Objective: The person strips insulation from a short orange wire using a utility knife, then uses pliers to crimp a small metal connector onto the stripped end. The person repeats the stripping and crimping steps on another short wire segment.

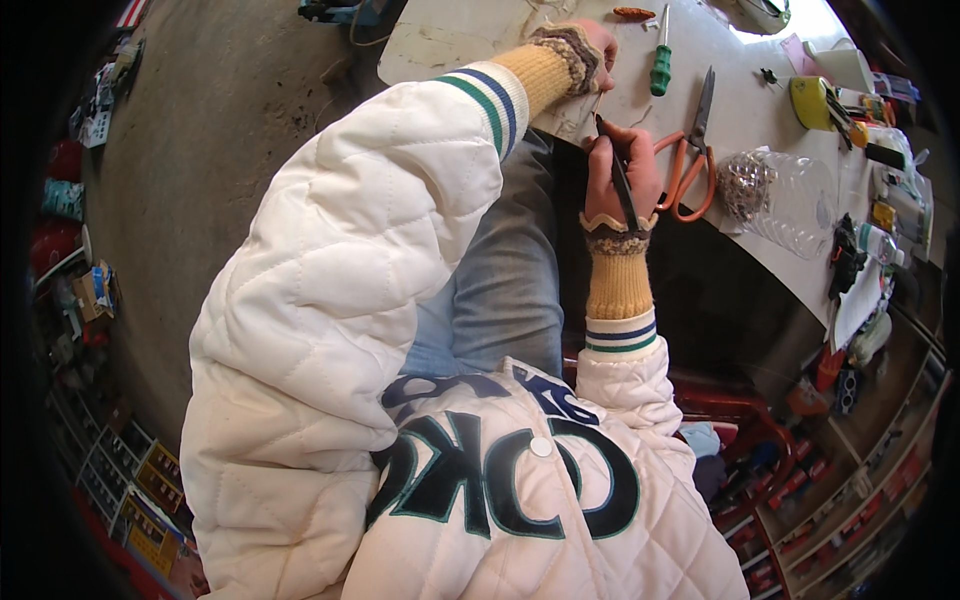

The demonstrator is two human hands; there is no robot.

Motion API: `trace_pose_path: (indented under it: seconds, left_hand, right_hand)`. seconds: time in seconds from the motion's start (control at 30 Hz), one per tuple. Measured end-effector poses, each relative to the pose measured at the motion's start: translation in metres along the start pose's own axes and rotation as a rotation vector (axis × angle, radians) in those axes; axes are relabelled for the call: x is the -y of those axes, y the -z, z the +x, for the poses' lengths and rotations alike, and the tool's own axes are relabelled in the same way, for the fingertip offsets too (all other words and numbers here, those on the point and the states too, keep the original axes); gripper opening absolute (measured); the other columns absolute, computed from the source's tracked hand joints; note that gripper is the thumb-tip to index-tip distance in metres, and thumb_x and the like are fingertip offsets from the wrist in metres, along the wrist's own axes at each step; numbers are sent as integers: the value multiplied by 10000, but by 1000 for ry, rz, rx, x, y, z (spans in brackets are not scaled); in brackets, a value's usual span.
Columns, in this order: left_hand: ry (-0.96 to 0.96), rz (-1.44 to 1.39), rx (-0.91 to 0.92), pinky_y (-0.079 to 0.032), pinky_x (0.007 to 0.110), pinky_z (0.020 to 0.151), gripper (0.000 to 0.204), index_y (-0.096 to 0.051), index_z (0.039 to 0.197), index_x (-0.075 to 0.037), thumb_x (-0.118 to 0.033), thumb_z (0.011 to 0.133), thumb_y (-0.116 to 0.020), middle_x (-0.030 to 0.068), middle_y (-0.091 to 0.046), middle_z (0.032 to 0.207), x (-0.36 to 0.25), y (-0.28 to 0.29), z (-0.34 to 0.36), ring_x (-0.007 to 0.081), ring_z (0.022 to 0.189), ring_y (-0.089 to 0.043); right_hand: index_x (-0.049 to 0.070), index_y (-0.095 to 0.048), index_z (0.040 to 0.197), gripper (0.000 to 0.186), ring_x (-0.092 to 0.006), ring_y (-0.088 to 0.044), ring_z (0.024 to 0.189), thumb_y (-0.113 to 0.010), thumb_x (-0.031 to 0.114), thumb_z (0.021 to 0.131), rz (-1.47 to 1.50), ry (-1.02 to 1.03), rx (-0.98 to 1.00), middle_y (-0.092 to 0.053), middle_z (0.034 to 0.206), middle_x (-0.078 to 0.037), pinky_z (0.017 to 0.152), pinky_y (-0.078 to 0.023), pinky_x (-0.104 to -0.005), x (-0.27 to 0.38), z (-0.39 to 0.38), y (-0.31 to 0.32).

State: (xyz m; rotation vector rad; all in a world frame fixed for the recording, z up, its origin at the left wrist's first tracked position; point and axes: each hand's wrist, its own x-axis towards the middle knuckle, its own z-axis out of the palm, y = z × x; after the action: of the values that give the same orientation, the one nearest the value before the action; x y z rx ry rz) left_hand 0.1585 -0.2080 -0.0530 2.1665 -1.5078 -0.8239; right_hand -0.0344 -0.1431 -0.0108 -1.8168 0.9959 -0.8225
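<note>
Above the table's near edge, my left hand [600, 52] is closed with its fingertips pinched together. A thin, pale strand shows just below those fingertips, but what they grip is too small to make out. My right hand [622, 175] is wrapped round a slim black pen-like tool [622, 178]. That tool's tip points up toward the left fingertips, a short gap away. Right beside my right hand lie scissors [690, 165] with orange handles, blades pointing away. Farther back rests a screwdriver [660, 75] with a green handle.
The pale table [460, 40] has a clear plastic jar [790, 200] on its side, small metallic pieces inside. Beyond stand a yellow-green container [812, 103] and a white cup [848, 68]. A small reddish-brown item [634, 14] lies at the back. Shelves [860, 470] line the lower right.
</note>
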Motion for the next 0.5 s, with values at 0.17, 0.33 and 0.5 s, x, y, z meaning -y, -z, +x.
trace_pose_path:
  seconds: [0.17, 0.33, 0.5]
  left_hand:
    - [-53, -50, 36, -545, 405, 763, 287, -714, 925, -98, -279, 734, -829, 100, -726, 881, -4, 9, -10, 269, 866, -697]
    - [-105, -151, -78, -519, 350, 697, 264, -690, 872, -63, -275, 760, -801, 94, -696, 804, -7, 23, -46, 246, 763, -663]
    - [-104, -479, -60, -458, 239, 622, 231, -703, 899, -44, -246, 828, -792, -18, -654, 752, -15, 42, -70, 59, 682, -550]
  right_hand:
    - [-6, -641, 1049, 153, -122, -674, 742, -612, 80, 926, 96, 19, -80, -703, 830, -86, 706, -533, -271, 3, -7, -1]
    - [-56, -572, 1171, 240, -139, -665, 873, -563, 77, 971, 201, 27, -194, -685, 962, -103, 794, -540, -268, 8, -5, 2]
    - [0, -595, 1242, 297, -109, -655, 877, -613, 158, 992, 227, 30, -199, -698, 1036, -86, 760, -530, -250, 10, 5, 4]
